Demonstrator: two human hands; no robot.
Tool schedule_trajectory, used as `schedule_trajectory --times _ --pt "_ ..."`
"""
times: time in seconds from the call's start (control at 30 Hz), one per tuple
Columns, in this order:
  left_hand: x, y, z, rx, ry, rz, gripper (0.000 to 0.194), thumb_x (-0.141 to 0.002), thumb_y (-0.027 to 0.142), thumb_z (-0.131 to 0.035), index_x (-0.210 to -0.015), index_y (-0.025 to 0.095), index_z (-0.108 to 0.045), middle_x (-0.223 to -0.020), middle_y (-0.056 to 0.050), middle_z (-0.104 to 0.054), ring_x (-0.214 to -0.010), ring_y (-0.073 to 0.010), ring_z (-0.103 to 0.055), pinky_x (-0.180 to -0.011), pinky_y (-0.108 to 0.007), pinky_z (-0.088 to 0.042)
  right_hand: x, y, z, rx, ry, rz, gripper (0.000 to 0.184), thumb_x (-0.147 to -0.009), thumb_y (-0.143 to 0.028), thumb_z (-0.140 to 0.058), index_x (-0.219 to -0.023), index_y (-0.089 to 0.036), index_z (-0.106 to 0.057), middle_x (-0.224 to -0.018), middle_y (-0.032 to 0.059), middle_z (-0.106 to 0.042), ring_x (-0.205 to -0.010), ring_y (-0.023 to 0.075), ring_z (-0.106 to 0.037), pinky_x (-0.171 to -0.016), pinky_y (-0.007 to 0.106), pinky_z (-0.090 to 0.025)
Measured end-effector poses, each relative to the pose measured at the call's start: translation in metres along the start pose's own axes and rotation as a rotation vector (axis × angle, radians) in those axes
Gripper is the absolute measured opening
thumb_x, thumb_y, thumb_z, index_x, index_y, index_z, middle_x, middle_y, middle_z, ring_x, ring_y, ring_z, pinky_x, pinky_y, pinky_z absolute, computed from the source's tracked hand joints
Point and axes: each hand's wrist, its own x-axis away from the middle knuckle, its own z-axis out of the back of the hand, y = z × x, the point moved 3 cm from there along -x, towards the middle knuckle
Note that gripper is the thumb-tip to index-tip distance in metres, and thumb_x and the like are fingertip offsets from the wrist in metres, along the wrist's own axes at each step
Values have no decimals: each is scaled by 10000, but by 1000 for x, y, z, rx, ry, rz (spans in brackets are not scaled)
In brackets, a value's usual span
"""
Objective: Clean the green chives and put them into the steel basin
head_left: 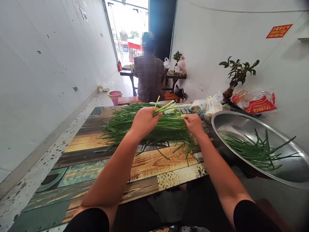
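Note:
A large heap of garlic chives (pixel 169 124) lies across the patterned tabletop (pixel 149 164), with leaves to the left and pale stem ends to the right. My left hand (pixel 146 119) is closed around a few chives, whose light stems poke out past the thumb toward the upper right. At the right end of the heap, my right hand (pixel 193 124) pinches at the stem ends; the exact stalks between its fingertips are partly hidden. Loose trimmings hang below the heap near my right wrist. Several more chives (pixel 256 149) rest in a wide steel basin (pixel 224 120) to the right.
Plastic bags (pixel 207 108) and a red package (pixel 260 103) sit behind the basin, by a potted plant (pixel 238 72). Ahead, a person (pixel 149 75) sits on a bench (pixel 127 100), back toward me. A pink bucket (pixel 115 96) stands on the floor at left.

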Motion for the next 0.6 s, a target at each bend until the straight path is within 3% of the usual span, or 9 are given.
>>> schedule_trajectory --times 0.17,0.3,0.4,0.5,0.6 --pt "-3 2 -12 -11 -46 -57 262 -862 316 -483 -752 167 -668 -733 -36 -614 -688 -148 -513 -633 -251 -336 31 -35 42 -156 213 273 154 -869 -229 -562 -896 -214 -712 -1015 63 -693 -990 223 -572 -888 382 -464" --pt "-2 7 -29 -7 -196 -86 311 -877 348 -458 -750 169 -679 -686 -28 -628 -646 -144 -511 -612 -252 -328 49 -52 65 -228 284 338 162 -880 -223 -560 -932 -254 -710 -988 34 -704 -974 200 -588 -890 374 -473" --pt "1 12 -41 45 -280 -114 270 -853 326 -497 -758 180 -702 -678 -16 -646 -642 -137 -519 -613 -246 -325 54 -52 65 -167 313 265 169 -865 -204 -561 -941 -227 -710 -1005 54 -703 -983 216 -580 -909 393 -462" --pt "2 15 -48 55 -259 -80 203 -807 303 -560 -804 183 -725 -695 -16 -667 -645 -137 -527 -617 -241 -332 53 -51 52 -132 247 182 189 -824 -199 -577 -959 -190 -709 -1073 85 -680 -1044 249 -558 -945 430 -438" --pt "2 14 -51 60 -245 -45 192 -786 299 -582 -818 176 -726 -707 -17 -674 -640 -135 -526 -604 -236 -333 50 -53 40 -250 167 163 197 -823 -246 -593 -971 -216 -720 -1085 71 -677 -1075 242 -555 -968 434 -427"
